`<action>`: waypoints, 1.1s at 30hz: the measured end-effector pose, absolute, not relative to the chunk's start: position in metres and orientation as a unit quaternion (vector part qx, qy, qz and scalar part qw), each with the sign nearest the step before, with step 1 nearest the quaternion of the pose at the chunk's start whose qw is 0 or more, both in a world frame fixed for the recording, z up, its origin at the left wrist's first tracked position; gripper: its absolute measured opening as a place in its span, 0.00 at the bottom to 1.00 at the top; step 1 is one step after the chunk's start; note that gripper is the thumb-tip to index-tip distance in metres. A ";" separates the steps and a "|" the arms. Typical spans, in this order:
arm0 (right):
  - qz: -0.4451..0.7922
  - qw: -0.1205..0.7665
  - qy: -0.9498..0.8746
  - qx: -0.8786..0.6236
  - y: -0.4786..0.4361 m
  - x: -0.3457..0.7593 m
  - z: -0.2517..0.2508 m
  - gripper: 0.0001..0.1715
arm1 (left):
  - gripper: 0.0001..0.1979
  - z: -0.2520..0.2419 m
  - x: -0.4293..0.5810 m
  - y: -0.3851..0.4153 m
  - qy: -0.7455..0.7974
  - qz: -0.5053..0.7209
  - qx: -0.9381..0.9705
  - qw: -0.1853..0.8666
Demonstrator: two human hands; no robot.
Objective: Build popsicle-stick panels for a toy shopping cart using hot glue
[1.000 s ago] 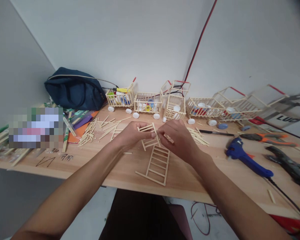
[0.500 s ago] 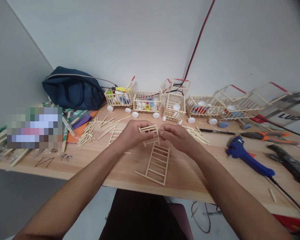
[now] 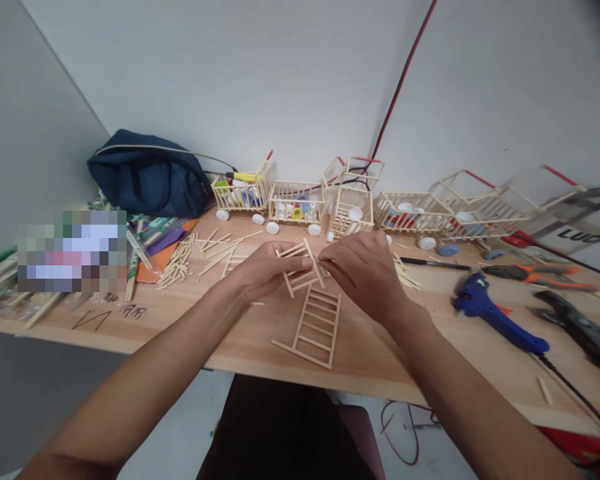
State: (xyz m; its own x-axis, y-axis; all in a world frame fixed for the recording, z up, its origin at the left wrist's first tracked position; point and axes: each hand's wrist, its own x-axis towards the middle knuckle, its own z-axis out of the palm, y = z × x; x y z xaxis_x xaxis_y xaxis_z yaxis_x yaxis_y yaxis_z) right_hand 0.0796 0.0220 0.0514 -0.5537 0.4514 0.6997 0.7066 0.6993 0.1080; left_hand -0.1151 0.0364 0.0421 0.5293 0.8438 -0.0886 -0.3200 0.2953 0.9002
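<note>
My left hand [image 3: 263, 270] holds a small ladder-like stick frame [image 3: 300, 265] above the wooden table [image 3: 380, 353], fingers closed on its left side. My right hand [image 3: 365, 270] pinches the right end of the same frame, fingers pressed together. Just below the hands a longer ladder-shaped stick panel [image 3: 316, 327] lies flat on the table. Loose wooden sticks [image 3: 200, 257] are scattered to the left of my left hand.
Several small stick carts [image 3: 295, 203] with bottle-cap wheels line the wall. A dark blue bag [image 3: 147, 177] sits back left. A blue glue gun [image 3: 495, 313], pliers [image 3: 535, 273] and black tools [image 3: 580, 330] lie at the right. A red cable [image 3: 400, 87] runs up the wall.
The small frame has tilted, its right end now raised, and my right hand has shifted slightly up over it. The flat panel has not moved.
</note>
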 end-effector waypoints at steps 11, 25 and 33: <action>-0.069 0.338 -0.876 -0.336 0.021 0.077 0.054 0.07 | 0.14 0.038 -0.122 0.043 0.334 0.391 0.591 0.622; 0.489 0.298 -0.692 -0.439 0.028 0.081 0.051 0.07 | 0.07 0.052 -0.117 0.033 0.293 0.409 0.800 0.327; 0.091 0.343 -0.846 -0.397 0.020 0.085 0.062 0.07 | 0.16 0.042 -0.120 0.038 0.381 0.417 0.655 0.503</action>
State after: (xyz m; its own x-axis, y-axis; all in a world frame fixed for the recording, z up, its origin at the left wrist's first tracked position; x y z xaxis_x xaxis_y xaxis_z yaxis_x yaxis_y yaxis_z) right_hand 0.0854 0.0199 0.0617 -0.4491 0.7348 0.5083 0.6102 0.6678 -0.4262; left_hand -0.1203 0.0380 0.0424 0.3630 0.9175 0.1624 0.0791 -0.2040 0.9758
